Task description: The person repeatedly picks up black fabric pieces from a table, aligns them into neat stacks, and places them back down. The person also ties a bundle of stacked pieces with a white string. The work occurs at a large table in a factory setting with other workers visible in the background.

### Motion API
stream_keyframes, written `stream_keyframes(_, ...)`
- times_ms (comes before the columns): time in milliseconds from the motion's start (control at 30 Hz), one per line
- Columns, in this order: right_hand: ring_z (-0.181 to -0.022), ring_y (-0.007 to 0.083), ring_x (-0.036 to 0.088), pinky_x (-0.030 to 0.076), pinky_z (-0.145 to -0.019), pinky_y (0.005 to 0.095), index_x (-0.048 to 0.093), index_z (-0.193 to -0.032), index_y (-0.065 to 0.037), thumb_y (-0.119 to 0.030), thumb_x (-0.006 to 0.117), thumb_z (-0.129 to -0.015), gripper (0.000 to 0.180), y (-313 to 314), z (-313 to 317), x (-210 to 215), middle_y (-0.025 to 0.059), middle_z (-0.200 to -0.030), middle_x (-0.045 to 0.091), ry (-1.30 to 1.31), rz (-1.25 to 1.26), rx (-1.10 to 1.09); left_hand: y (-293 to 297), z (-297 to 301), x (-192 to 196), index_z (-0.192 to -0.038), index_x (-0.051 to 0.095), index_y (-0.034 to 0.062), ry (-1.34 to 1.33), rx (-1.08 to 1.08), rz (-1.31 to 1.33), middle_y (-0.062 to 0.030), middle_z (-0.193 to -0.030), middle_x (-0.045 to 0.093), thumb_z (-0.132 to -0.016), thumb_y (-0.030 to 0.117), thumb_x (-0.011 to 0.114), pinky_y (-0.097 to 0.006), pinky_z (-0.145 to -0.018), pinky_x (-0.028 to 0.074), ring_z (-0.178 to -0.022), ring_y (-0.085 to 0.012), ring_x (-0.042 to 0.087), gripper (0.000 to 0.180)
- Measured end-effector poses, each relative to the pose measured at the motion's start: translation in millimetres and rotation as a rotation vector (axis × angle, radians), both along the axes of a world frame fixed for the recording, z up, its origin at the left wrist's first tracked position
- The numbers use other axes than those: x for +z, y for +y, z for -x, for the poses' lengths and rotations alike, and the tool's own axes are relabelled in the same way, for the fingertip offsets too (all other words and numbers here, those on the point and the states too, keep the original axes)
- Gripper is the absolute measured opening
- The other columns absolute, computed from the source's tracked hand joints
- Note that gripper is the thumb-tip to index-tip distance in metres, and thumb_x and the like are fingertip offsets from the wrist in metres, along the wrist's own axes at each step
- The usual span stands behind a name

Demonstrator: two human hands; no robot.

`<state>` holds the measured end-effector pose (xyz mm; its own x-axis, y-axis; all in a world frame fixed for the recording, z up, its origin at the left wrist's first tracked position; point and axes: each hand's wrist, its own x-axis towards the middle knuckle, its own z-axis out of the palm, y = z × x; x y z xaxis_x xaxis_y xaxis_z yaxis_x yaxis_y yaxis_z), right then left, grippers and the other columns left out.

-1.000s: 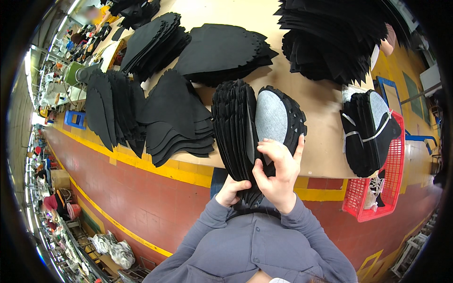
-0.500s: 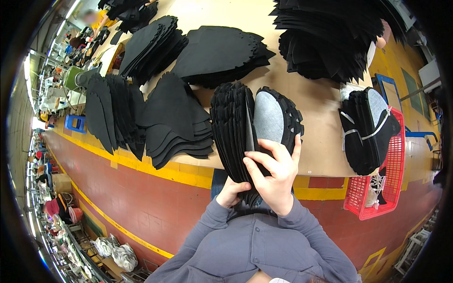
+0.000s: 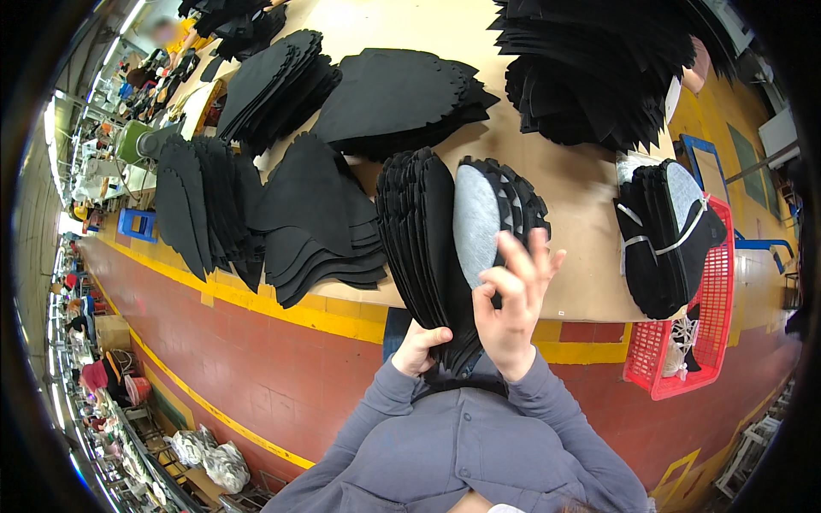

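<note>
- The step in hand looked like leafing through a stack of black cut pieces (image 3: 423, 248), which stood on edge at the table's near rim, at the picture's centre.
- The left hand (image 3: 421, 346) was curled shut around the stack's lower edge, at 6 o'clock from it, propping it from below.
- The right hand (image 3: 511, 299) was half open, fingers fanned; thumb and forefinger pinched the edge of a grey-faced piece (image 3: 475, 224) at 3 o'clock of the stack.
- The next move, by my judgement, called for peeling one piece free without dragging its neighbours.
- A red basket (image 3: 720, 316) sat at 3 o'clock; beside it lay a strapped bundle of black pieces (image 3: 660, 244). Inside the basket only something pale showed, too unclear to tell.
- More black stacks (image 3: 299, 214) covered the table (image 3: 581, 197) toward 10 o'clock.
</note>
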<state>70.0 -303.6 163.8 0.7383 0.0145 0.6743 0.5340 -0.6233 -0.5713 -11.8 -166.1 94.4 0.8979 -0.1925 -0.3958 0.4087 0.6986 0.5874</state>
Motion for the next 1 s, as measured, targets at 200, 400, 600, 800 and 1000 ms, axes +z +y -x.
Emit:
stream_keyframes(200,-0.102,0.0166,0.066,0.007,-0.118,0.0552,0.069,-0.106,-0.011,-0.012,0.072,-0.078,0.028,-3,4,15,-0.0014,-0.089,0.073,0.215,0.058,0.228,1,-1,2,-0.145,0.038,0.0038,-0.012,-0.03,-0.001,-0.0067,-0.136,0.053,-0.074,0.021,0.083,-0.034,-0.106,0.042,-0.126,-0.0196,0.051,0.085)
stream_keyframes(400,-0.107,0.016,0.063,0.002,-0.118,0.0537,0.068,-0.111,-0.009,-0.019,0.077,-0.077,0.037,-1,4,14,-0.0018,-0.086,0.073,0.273,-0.001,0.248,2,1,-4,-0.144,0.039,0.0057,-0.012,-0.011,0.008,-0.0054,-0.13,0.055,-0.075,0.023,0.083,-0.033,-0.102,0.046,-0.121,-0.0185,0.054,0.084)
stream_keyframes(600,-0.105,0.0141,0.064,0.006,-0.117,0.0554,0.069,-0.11,-0.014,-0.026,0.079,-0.076,0.037,-1,6,16,-0.0053,-0.085,0.071,0.29,-0.009,0.232,2,0,-2,-0.143,0.039,0.0052,-0.024,-0.013,-0.006,-0.0053,-0.133,0.053,-0.075,0.022,0.083,-0.033,-0.103,0.045,-0.122,-0.0186,0.054,0.083)
stream_keyframes(800,-0.103,0.0144,0.064,0.007,-0.117,0.0546,0.071,-0.1,-0.015,-0.024,0.079,-0.075,0.028,-1,4,15,-0.0053,-0.086,0.071,0.308,-0.014,0.246,4,2,-8,-0.146,0.037,0.0075,-0.011,-0.037,-0.039,-0.0056,-0.139,0.05,-0.073,0.026,0.083,-0.035,-0.108,0.041,-0.128,-0.0201,0.05,0.088)
stream_keyframes(1000,-0.097,0.0174,0.067,0.01,-0.117,0.0545,0.068,-0.086,-0.014,-0.013,0.076,-0.072,0.017,2,5,22,-0.0028,-0.087,0.071,0.263,-0.05,0.241,-1,-4,10,-0.143,0.039,0.006,-0.039,-0.036,-0.123,-0.0051,-0.134,0.052,-0.074,0.023,0.084,-0.034,-0.106,0.041,-0.125,-0.0183,0.05,0.084)
